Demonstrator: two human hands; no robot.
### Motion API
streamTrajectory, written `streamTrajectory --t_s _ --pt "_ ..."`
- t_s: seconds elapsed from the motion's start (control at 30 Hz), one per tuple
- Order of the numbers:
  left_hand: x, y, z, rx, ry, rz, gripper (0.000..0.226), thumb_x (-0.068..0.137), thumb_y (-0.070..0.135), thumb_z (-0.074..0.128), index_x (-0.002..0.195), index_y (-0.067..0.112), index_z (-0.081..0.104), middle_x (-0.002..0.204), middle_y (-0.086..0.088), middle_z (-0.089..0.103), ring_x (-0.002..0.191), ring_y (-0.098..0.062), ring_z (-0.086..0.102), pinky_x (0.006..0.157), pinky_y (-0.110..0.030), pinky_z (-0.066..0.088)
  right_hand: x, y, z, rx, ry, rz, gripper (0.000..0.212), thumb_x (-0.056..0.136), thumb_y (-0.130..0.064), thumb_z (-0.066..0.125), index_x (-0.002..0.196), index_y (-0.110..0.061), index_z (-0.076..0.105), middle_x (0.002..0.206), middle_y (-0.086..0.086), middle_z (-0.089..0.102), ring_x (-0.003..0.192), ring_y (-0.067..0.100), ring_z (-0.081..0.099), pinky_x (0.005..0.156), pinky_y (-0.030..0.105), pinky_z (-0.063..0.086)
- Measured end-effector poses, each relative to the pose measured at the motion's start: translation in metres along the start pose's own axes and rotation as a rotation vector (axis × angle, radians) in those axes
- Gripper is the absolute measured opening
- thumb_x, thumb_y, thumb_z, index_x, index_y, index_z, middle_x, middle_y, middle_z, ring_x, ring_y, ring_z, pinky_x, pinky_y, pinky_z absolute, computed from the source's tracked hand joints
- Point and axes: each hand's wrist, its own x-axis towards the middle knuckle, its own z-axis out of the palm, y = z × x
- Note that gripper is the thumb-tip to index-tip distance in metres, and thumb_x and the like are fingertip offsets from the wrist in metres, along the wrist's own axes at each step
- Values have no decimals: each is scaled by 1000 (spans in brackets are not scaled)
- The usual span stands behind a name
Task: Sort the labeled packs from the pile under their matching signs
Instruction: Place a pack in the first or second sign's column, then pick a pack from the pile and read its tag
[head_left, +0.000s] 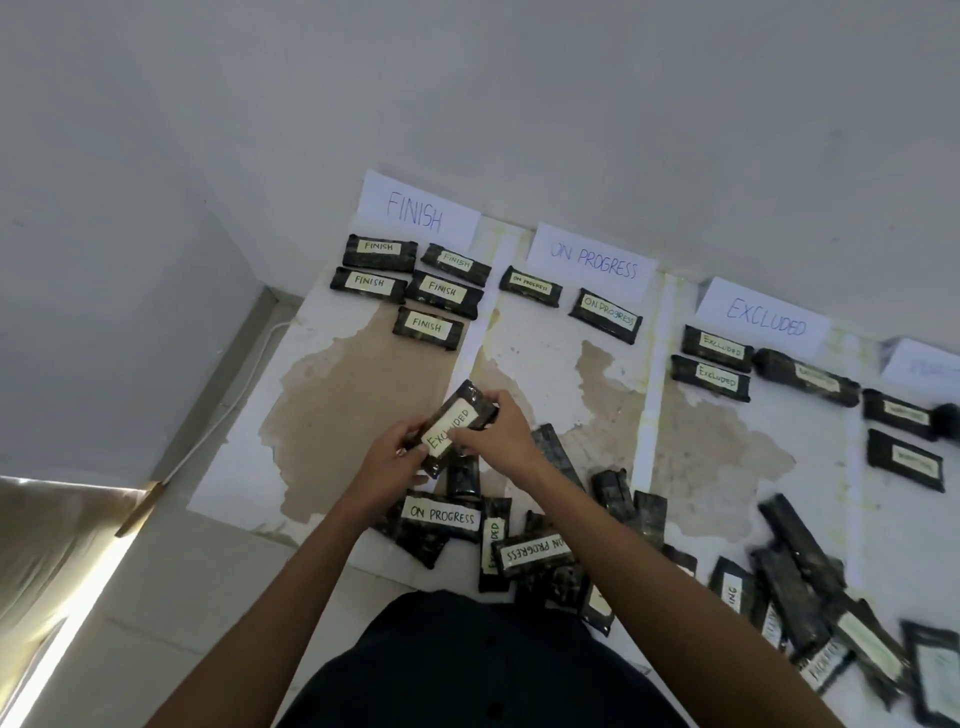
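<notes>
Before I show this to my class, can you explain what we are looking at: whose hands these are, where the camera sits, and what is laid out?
This is one picture from a camera worn on a person's head, looking down. The left hand and right hand together hold a dark pack labeled EXCLUDED. Paper signs read FINISH, ON PROGRESS and EXCLUDED, with matching packs already laid below each. An unsorted pile lies near the person.

Tilted dark EXCLUDED pack raised above pile.
</notes>
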Motion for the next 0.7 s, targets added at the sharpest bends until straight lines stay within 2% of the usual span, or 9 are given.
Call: streamTrajectory --t_s 0.07,0.17,0.23,0.3,0.37,0.43,0.6,0.7 --pt "1 3 14 6 -40 -29 35 94 0 43 122 18 52 114 -6 57 82 -13 61 63 -28 57 -8 9 -12 -94 34 -55 66 72 -16 78 125 -16 38 111 7 58 94 17 60 78 30 55" --pt "5 9 30 112 -52 -14 33 95 3 43 117 25 55 115 -7 59 81 -17 60 66 -36 56 -18 21 -42 -597 140 -376 83 66 -32 77 136 -18 35 125 6 43 111 19 43 92 33 42" --pt "7 16 43 214 -99 14 33 95 4 42 120 23 55 111 -5 59 78 -14 58 64 -32 55 -23 28 -62 -956 100 -572 76 67 -32 74 134 -18 41 129 7 43 118 25 38 98 39 38" --pt "8 24 60 293 -175 50 32 96 4 41 121 20 53 104 -4 58 75 -11 54 57 -19 49 -29 34 -80 -1142 71 -653 61 70 -26 72 126 -19 49 122 7 49 113 28 40 94 42 41" --pt "9 33 78 344 -231 77 33 96 3 41 123 17 52 110 -5 56 82 -12 53 59 -12 44 -33 40 -96 -1193 82 -637 49 74 -21 68 121 -17 54 115 8 53 105 29 44 86 43 43" --pt "13 38 97 373 -262 99 34 95 2 42 125 16 52 121 -5 54 96 -13 52 72 -19 46 -39 43 -115 -1197 64 -584 52 74 -20 67 123 -15 52 115 9 51 104 29 44 86 40 40" --pt "20 56 152 362 -262 97 36 92 13 52 128 16 51 114 -8 60 91 -17 57 75 -29 50 -51 55 -176 -1195 125 -468 53 75 -24 69 124 -15 52 119 10 49 107 28 43 90 40 41" --pt "24 68 190 433 -271 145 38 91 18 53 129 19 49 119 -5 59 102 -19 57 83 -29 47 -59 69 -223 -1210 184 -351 55 75 -27 69 125 -16 50 122 10 48 108 29 43 89 40 41"
